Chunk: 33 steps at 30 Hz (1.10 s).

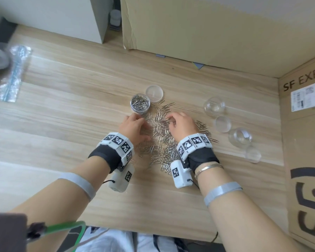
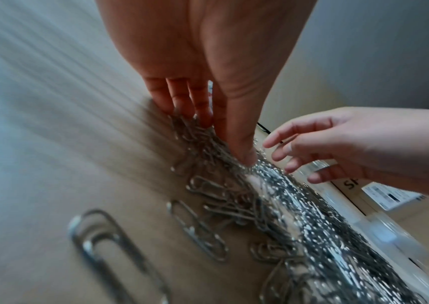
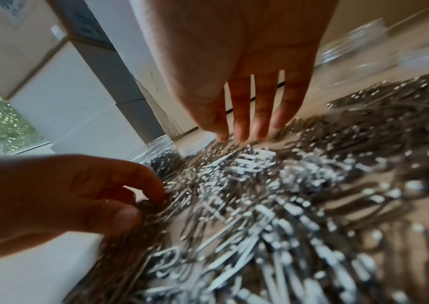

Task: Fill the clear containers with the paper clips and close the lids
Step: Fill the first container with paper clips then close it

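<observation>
A wide pile of silver paper clips (image 1: 162,142) lies mid-table. My left hand (image 1: 141,127) digs into its left side, finger and thumb curled round a bunch of clips (image 3: 156,205). My right hand (image 1: 171,120) hovers over the pile's top, its fingers (image 3: 244,127) straight and spread, tips brushing the clips. Just beyond my left hand stands a clear container (image 1: 140,105) full of clips, its lid (image 1: 154,93) off behind it. Two empty clear containers (image 1: 214,106) (image 1: 240,137) stand at the right, each with a loose lid (image 1: 223,124) (image 1: 253,154) nearby.
A big cardboard box (image 1: 207,30) blocks the back, and another marked SF EXPRESS (image 1: 305,142) walls off the right. A foil bag (image 1: 11,73) lies at the far left. Bare wooden tabletop (image 1: 71,106) stretches left of the pile.
</observation>
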Motion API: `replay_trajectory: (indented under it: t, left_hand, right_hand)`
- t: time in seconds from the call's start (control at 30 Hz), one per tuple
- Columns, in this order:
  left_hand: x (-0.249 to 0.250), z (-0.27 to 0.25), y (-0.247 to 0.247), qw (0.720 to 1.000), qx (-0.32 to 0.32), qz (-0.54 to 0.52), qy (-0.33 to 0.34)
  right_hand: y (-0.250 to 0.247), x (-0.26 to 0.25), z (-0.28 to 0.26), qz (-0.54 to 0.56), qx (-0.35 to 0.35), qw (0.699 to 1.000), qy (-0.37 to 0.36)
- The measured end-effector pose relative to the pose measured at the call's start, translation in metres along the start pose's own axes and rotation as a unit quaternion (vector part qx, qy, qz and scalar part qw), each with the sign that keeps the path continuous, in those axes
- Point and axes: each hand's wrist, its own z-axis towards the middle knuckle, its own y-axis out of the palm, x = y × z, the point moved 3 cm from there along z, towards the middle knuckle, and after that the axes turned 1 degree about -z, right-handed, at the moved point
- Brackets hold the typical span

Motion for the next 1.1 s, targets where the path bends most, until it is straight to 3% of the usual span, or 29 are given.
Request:
replay_trajectory:
  t: [0.1, 0.2, 0.27, 0.6, 1.1]
  left_hand:
    - [0.011, 0.001, 0.001, 1.0, -0.012, -0.015, 0.023]
    - [0.02, 0.003, 0.003, 0.999, -0.008, -0.019, 0.044]
    - [0.025, 0.005, 0.005, 0.998, -0.012, 0.007, 0.053]
    - [0.038, 0.013, 0.006, 0.997, -0.038, 0.049, 0.055]
    - [0.038, 0.024, 0.005, 0.998, 0.001, 0.009, 0.066]
  right_hand:
    - [-0.008, 0.017, -0.001, -0.046, 0.001, 0.998, 0.053]
    - [-0.009, 0.029, -0.005, -0.076, -0.038, 0.988, 0.126]
    - [-0.005, 0.03, -0.006, -0.063, -0.062, 0.987, 0.137]
    - [0.002, 0.006, -0.005, -0.012, -0.055, 0.998, 0.007]
    - [0.006, 0.0, 0.001, -0.004, -0.028, 0.999, -0.015]
